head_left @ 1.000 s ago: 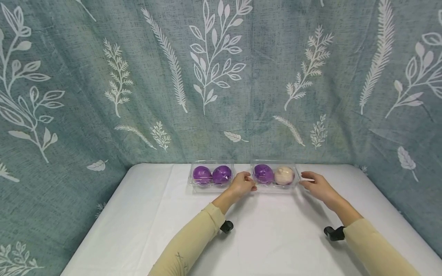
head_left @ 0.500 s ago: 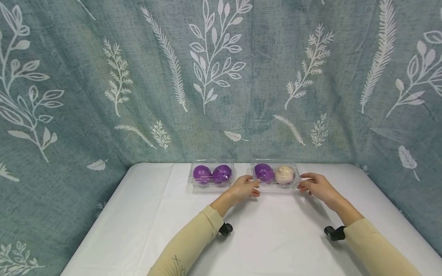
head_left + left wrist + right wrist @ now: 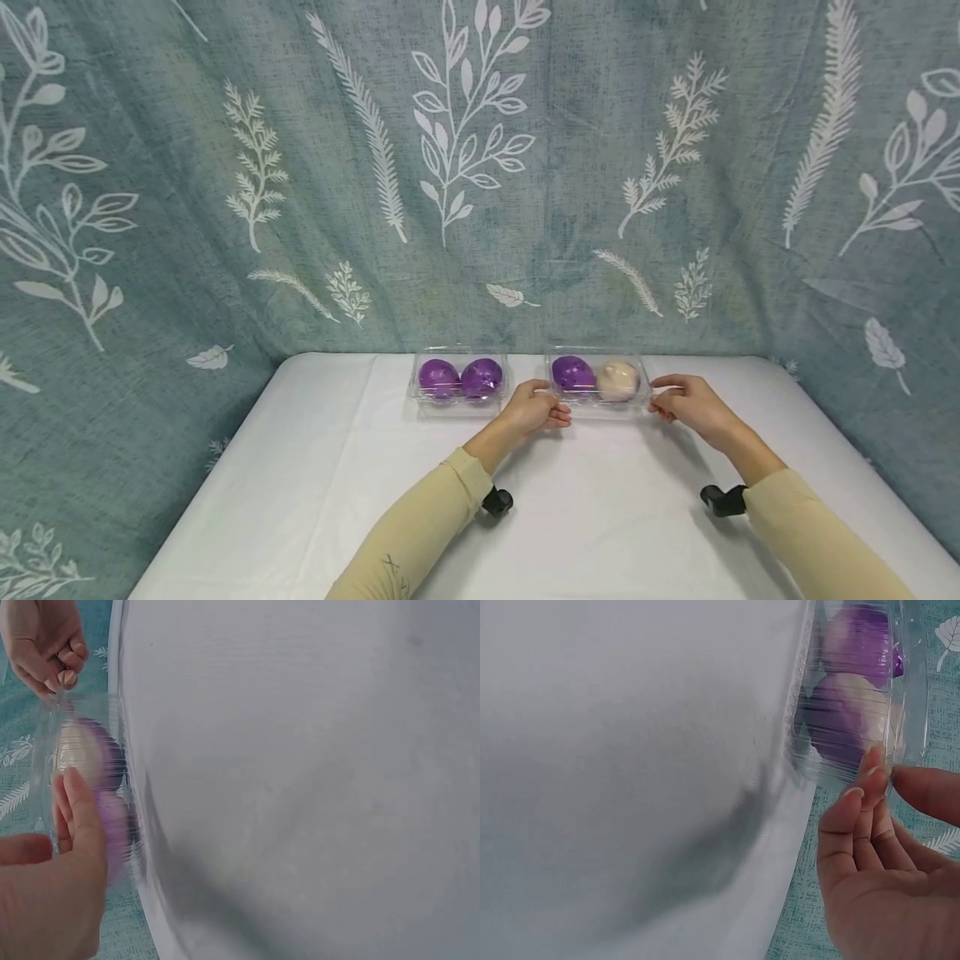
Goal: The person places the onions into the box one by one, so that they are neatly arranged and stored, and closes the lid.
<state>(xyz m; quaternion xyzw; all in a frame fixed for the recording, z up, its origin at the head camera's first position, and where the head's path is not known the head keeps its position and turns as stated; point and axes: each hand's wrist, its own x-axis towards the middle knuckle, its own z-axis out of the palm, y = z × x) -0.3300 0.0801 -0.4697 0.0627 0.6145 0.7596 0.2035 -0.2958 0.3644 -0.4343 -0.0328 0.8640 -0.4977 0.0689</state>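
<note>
A clear plastic clamshell box [image 3: 597, 402] at the table's back edge holds a round purple item [image 3: 572, 376] and a round cream-and-purple one [image 3: 618, 381]. Their kind is unclear. My left hand [image 3: 530, 410] is at the box's left end, thumb behind the rim and fingers in front, seemingly pinching it; the exact contact is blurred in the left wrist view. At the opposite end my right hand [image 3: 877, 855] pinches the rim corner between thumb and fingertips. The lid looks lowered over the items.
Just left of my left hand stands a second clear box [image 3: 459, 403] with two round purple items in it. A white-covered table [image 3: 592, 508] stretches forward to a green leaf-patterned curtain [image 3: 480, 283] close behind both boxes.
The left hand has shifted slightly toward the right, along the front of the box. Right fingers have closed in a little at the right corner. Both boxes stay in place.
</note>
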